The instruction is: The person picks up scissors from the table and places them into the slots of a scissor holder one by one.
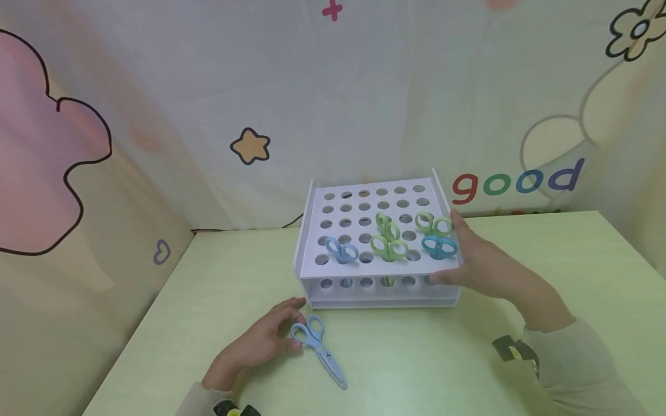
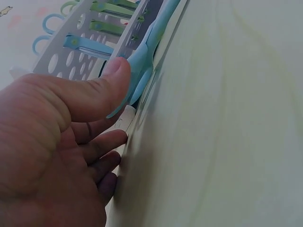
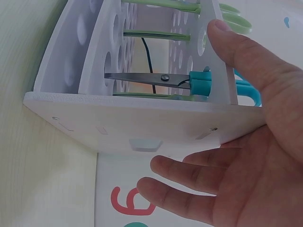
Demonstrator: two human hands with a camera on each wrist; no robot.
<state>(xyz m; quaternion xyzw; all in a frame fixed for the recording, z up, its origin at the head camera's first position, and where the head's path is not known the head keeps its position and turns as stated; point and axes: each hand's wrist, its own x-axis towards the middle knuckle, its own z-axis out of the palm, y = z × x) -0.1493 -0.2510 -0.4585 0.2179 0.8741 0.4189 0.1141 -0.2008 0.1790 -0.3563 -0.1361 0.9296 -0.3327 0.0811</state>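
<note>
Light blue scissors (image 1: 322,348) lie on the table in front of the rack, blades toward the lower right. My left hand (image 1: 267,338) pinches their handle loops between thumb and fingers; in the left wrist view the thumb (image 2: 102,90) covers part of the handle. A white holed rack (image 1: 312,268) holds several scissors upright: light blue scissors (image 1: 341,251), green scissors (image 1: 389,248) and teal scissors (image 1: 439,247). My right hand (image 1: 486,266) rests against the rack's right side, thumb on its front edge, the other fingers straight and spread in the right wrist view.
A pale green tabletop (image 1: 395,358) extends around the rack. Behind it hangs a printed cloth (image 1: 364,104) with a star and coloured letters. A dark cord (image 1: 292,222) runs along the back edge of the table.
</note>
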